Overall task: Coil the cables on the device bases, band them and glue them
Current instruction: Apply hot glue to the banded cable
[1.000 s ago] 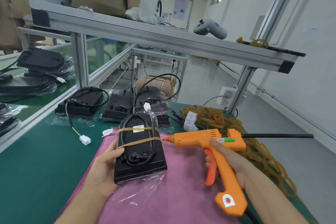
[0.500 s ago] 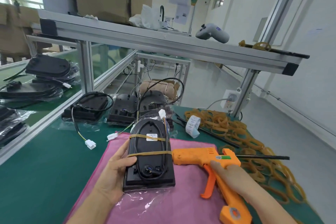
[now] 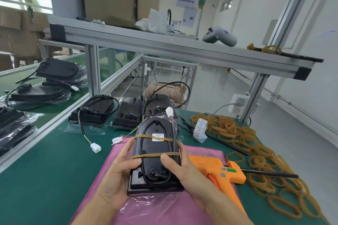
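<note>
Plastic, matte black and moulded, is forming the device base (image 3: 155, 159): squared at the near end, rounded at the far end, lying over a pink cloth (image 3: 201, 153) on the green bench mat (image 3: 45, 160). A glossy black cable (image 3: 141, 144) is running in one long oval loop on its top face, and two tan rubber bands (image 3: 155, 155) are crossing it, the far one passing over a small white label (image 3: 158, 137). A white connector (image 3: 169, 112) on coloured wires is sticking up at the far end, and crinkled clear film (image 3: 146, 204) is showing under the near edge.

Both hands are gripping the base. The left hand (image 3: 117, 175) is curling round the left edge with its thumb pressing the top face beside the near band. The right hand (image 3: 180, 170) is wrapping the right edge, thumb resting on the near band.

The orange plastic glue gun (image 3: 221, 170) is lying on the cloth just right of the right hand, touched by neither hand, a black glue stick (image 3: 270, 173) projecting from its back.

Three more black bases (image 3: 128, 111) are sitting in a row at the far side of the mat, with loose cables. Flat tan rubber bands (image 3: 256, 144), too many to count, are lying heaped at right. A roll of white labels (image 3: 200, 130) is standing among them.
</note>
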Action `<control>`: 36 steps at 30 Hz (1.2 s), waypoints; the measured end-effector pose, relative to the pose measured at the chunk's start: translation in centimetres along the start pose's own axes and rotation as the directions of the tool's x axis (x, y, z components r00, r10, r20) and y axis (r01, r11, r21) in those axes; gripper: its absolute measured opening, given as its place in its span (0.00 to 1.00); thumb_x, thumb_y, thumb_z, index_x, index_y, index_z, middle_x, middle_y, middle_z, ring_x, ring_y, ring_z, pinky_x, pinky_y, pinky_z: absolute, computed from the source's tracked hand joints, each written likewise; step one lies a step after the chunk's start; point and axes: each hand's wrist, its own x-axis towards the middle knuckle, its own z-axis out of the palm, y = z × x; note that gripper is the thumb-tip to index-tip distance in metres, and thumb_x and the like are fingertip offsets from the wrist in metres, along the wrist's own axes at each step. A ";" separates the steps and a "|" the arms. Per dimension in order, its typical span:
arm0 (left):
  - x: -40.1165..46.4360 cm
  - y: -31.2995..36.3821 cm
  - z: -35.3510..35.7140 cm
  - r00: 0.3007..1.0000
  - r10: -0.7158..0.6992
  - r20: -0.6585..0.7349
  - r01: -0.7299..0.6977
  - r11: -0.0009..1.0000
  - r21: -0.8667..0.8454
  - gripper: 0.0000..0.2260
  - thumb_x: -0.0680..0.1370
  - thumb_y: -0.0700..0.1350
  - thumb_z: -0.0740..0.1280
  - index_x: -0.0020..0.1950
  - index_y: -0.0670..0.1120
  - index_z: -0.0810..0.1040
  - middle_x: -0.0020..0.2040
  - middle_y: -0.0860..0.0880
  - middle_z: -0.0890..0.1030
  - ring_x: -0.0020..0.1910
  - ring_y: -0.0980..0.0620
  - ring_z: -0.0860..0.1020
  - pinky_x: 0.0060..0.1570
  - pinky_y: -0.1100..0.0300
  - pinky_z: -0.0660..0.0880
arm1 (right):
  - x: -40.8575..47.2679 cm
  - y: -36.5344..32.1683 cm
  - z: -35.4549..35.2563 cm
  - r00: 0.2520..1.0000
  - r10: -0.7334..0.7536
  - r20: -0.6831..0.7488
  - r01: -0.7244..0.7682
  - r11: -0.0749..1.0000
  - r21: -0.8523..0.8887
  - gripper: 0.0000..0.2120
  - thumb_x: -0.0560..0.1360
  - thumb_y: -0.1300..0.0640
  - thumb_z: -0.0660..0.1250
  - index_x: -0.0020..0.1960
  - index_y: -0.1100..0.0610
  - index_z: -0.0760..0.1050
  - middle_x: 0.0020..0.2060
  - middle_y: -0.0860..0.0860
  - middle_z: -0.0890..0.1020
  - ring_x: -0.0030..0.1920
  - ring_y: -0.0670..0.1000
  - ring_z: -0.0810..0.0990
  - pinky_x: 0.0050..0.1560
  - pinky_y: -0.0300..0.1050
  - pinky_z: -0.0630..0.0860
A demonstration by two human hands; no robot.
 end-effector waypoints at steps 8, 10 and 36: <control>-1.6 4.1 -0.7 0.982 0.113 -0.153 -0.113 0.994 0.009 0.28 0.66 0.33 0.66 0.65 0.50 0.74 0.55 0.41 0.83 0.42 0.42 0.84 0.34 0.49 0.81 | 2.3 -2.3 3.4 0.996 -0.065 0.056 0.065 0.998 0.018 0.36 0.72 0.38 0.69 0.74 0.35 0.54 0.61 0.36 0.74 0.63 0.43 0.73 0.68 0.46 0.67; -2.2 5.4 -1.3 0.968 0.148 -0.204 -0.147 0.989 0.024 0.29 0.66 0.34 0.66 0.66 0.50 0.73 0.52 0.40 0.84 0.40 0.42 0.84 0.34 0.49 0.81 | 3.1 -3.1 4.8 0.995 -0.059 0.080 0.061 0.998 -0.016 0.35 0.73 0.37 0.66 0.74 0.34 0.51 0.64 0.38 0.72 0.63 0.43 0.72 0.66 0.44 0.67; -5.5 24.9 -10.7 0.395 0.608 -0.689 -0.540 0.760 0.361 0.07 0.81 0.37 0.60 0.55 0.45 0.75 0.47 0.40 0.82 0.41 0.42 0.82 0.37 0.50 0.79 | 15.0 -13.7 29.0 0.890 -0.340 0.305 0.359 0.933 -0.005 0.24 0.78 0.46 0.66 0.69 0.54 0.65 0.64 0.53 0.71 0.58 0.49 0.74 0.52 0.37 0.68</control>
